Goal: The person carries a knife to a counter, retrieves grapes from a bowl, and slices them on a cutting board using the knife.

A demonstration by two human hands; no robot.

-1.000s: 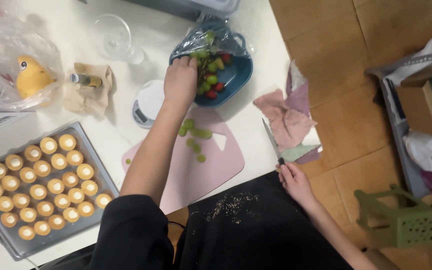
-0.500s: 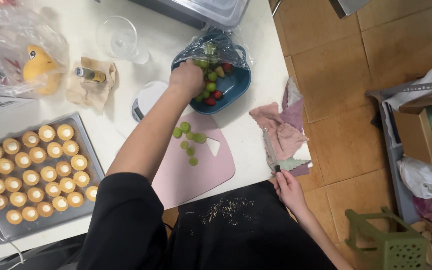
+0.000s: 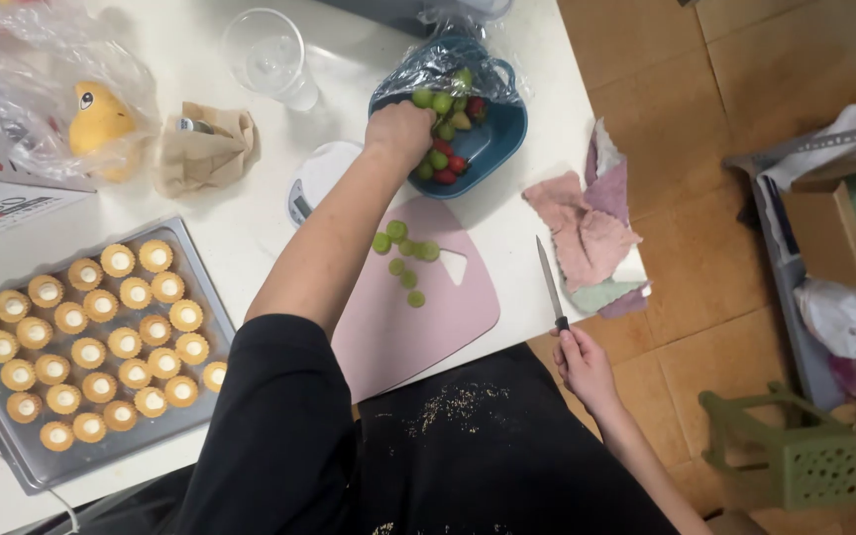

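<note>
**Left hand in the fruit bowl, knife held at the bench edge**

The left hand (image 3: 400, 127) reaches across the bench (image 3: 250, 228) into the blue bowl (image 3: 492, 149), fingers curled down among the grapes (image 3: 438, 104); whether it grips any cannot be told. The bowl holds green and red fruit under loosened plastic wrap and sits near the far right corner of the bench, with little bare surface between it and the edge.

The right hand (image 3: 582, 362) is closed around the handle of a knife (image 3: 550, 282), the blade pointing away from the body, right at the bench's near right edge beside a pile of cloths (image 3: 587, 233) that overhangs it.

Between the hands lies a pink board (image 3: 418, 317) carrying a few loose green grapes (image 3: 403, 253), small, round and glossy. Its near end is bare. A tray of tarts (image 3: 91, 337) fills the left side; a scale (image 3: 314, 178) sits just beside the forearm.
</note>
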